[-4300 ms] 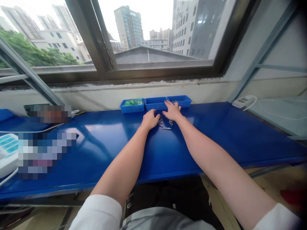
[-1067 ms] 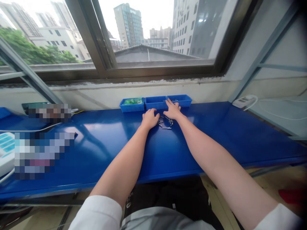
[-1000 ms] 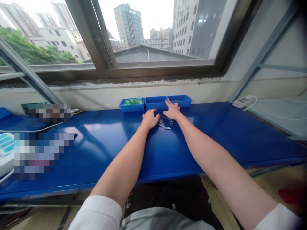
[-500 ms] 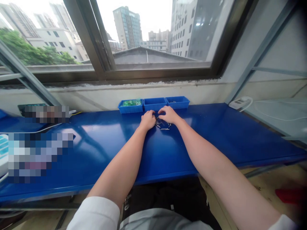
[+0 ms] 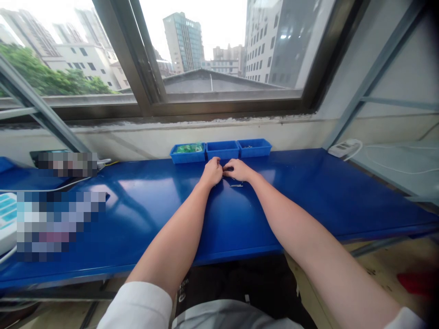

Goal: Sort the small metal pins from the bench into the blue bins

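Observation:
Near the back of the blue table, my two hands meet over small thin metal pieces that look like screws or pins. My left hand rests with its fingers curled; anything inside them is hidden. My right hand reaches in from the right, thumb and fingers bent together at the tips beside my left hand. A dark gap shows between its thumb and fingers. What it holds is too small to make out. Some of the metal pieces lie just in front of my right hand; others are covered by the hands.
Behind my hands stand three blue bins: one with green bags, a middle bin, and one with small metal bits. A white power strip lies at right, a blurred device at left. A window rises behind.
My right hand has moved down and toward my left hand, so the tips now come together. The loose metal pieces between the hands are more covered than before.

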{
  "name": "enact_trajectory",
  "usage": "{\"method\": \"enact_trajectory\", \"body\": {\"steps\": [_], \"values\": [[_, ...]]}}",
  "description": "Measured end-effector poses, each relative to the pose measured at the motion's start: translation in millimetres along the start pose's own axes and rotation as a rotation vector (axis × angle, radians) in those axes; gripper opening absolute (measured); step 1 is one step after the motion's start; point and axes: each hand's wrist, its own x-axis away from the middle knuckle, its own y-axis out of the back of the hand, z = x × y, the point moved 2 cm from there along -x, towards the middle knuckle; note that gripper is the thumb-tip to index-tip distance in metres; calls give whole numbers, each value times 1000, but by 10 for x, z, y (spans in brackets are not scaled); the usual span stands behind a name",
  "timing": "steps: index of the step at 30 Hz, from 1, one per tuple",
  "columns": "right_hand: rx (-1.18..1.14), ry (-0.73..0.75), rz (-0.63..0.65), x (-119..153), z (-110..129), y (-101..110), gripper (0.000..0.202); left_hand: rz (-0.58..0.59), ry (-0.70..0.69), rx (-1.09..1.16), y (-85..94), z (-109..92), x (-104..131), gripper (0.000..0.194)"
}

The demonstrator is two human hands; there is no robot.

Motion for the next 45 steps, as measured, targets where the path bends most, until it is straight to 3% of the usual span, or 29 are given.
{"method": "enact_trajectory", "body": {"steps": [10, 16, 25, 30, 35, 45], "values": [[-323, -26, -107, -41, -115, -51, 11, 28, -18, -42, 20, -40, 22, 35], [-575, -98, -251, -88, -149, -13, 14, -3, -152, -19, 29, -69, 29, 28], [-683, -180, -244, -73, -120, 26, 8, -61, -289, 78, 86, -143, 79, 23], [-650, -198, -239, -64, -122, 20, 17, -57, -267, 34, 74, -119, 58, 17], [-713, -174, -317, -73, -132, 33, 26, -106, -206, -36, 88, -117, 46, 19], [-780, -221, -307, -44, -103, 97, 25, -63, -127, -88, 132, -192, 87, 20]]}}
